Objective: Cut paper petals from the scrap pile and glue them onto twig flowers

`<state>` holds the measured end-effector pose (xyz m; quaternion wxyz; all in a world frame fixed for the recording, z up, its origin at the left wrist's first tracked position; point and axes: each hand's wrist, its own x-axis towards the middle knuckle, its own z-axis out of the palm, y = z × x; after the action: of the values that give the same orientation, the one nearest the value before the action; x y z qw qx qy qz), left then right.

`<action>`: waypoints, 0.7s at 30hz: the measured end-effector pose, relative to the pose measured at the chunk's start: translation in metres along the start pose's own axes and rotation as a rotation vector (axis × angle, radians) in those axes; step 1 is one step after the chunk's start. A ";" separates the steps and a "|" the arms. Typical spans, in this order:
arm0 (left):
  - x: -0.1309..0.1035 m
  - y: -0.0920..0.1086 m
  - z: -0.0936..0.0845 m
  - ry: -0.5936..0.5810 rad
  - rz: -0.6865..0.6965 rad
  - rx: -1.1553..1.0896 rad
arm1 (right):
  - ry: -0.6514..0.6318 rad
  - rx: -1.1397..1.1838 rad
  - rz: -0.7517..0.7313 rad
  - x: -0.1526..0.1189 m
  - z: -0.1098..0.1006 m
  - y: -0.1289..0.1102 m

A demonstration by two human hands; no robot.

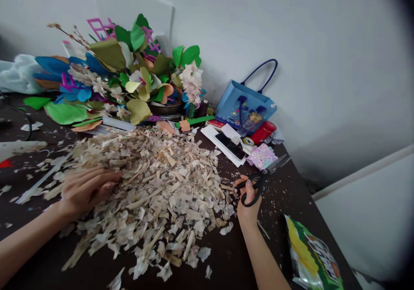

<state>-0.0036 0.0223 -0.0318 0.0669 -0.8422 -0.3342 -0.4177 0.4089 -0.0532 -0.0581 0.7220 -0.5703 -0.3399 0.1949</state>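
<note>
Black-handled scissors (265,172), at the right of the dark table (226,255), as I view them remotely through the head camera. The right hand (249,208) grasps them by the handles, fingers through and about the loops; the blades point away to the upper right, towards the table's edge and clear of the scrap pile (171,178). This pile, of pale, irregular flakes and longer strips, covers the middle of the table, its right margin just beside the right hand. The left hand (82,190) lies palm down on the pile's left side, fingers together and slightly bent; I cannot tell whether its fingertips pinch a flake. Just beyond the scissors I note a purple patterned packet (262,156), with a dark phone (230,146) resting on a white sheet (209,133) farther left. Behind these, a blue bag (231,102) leans near the wall, with a red cylinder (264,132) before it. Behind the pile I observe a heap of coloured artificial leaves and flowers (139,111). A green-and-yellow snack packet (312,255) lies near the right edge, nearer the camera than the scissors.
</note>
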 end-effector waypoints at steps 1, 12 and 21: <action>0.001 0.001 -0.002 0.009 -0.005 -0.007 | -0.001 0.007 0.006 0.000 0.001 0.000; 0.050 0.047 -0.009 -0.112 0.023 -0.021 | 0.018 0.013 0.029 -0.001 0.003 -0.006; 0.152 0.107 0.088 -0.729 0.281 -0.222 | 0.079 0.004 0.007 0.002 0.001 -0.009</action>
<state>0.1853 0.0520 0.0436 -0.0907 -0.9747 -0.1706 -0.1121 0.4091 -0.0532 -0.0490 0.7353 -0.5773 -0.3088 0.1752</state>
